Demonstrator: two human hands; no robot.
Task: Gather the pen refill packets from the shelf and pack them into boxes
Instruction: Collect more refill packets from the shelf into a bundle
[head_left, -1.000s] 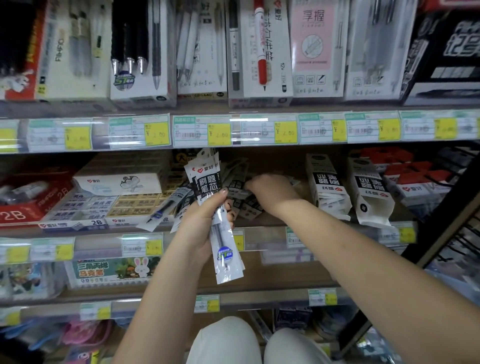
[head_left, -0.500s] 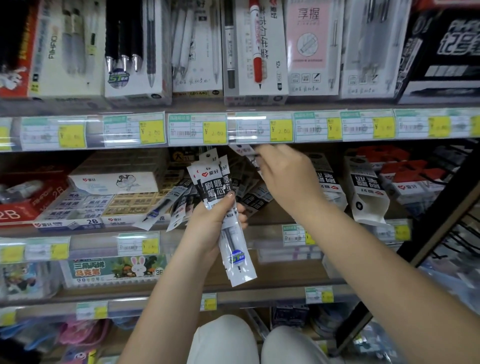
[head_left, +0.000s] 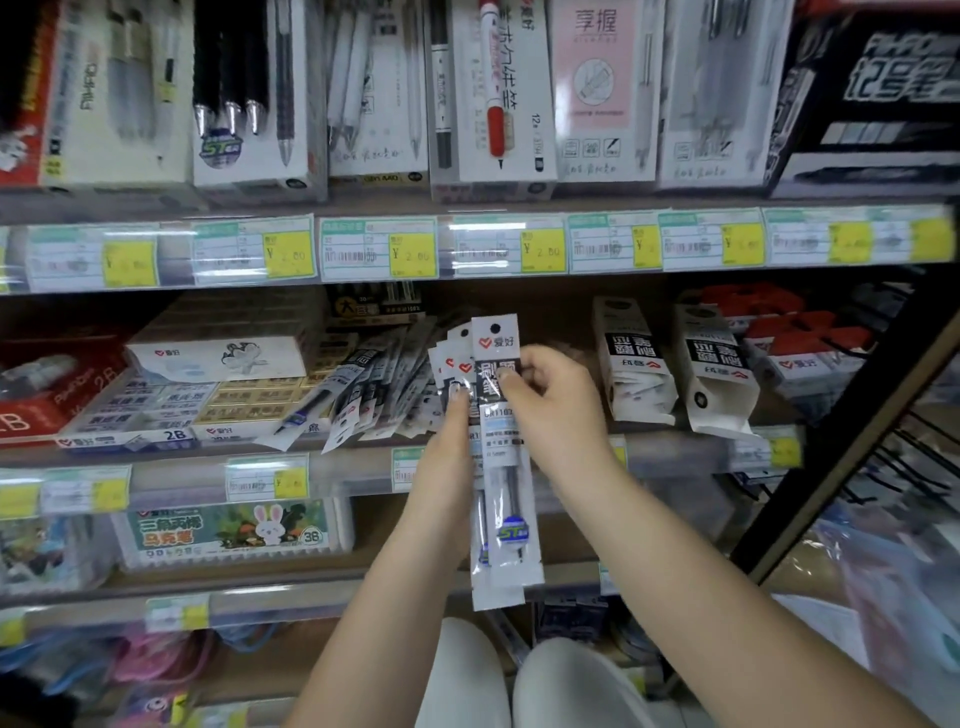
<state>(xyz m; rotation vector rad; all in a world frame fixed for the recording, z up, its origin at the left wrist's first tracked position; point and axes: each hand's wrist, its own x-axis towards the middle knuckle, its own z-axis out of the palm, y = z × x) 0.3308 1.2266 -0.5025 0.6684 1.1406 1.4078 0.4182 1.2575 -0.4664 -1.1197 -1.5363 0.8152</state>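
Packets (head_left: 501, 457) stand fanned before the shelf (head_left: 363, 467), pinched by both hands: left (head_left: 451, 447) under, right (head_left: 550, 400) adding what seems one more. Square edges before regripping.

White-and-black refill packets (head_left: 501, 457)

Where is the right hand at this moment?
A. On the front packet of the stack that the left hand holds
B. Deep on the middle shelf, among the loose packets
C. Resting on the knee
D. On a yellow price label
A: the right hand pinches the top of the front white-and-black plastic pen refill packet, which lies against the fanned stack of like packets gripped by the left hand, in front of the middle shelf.
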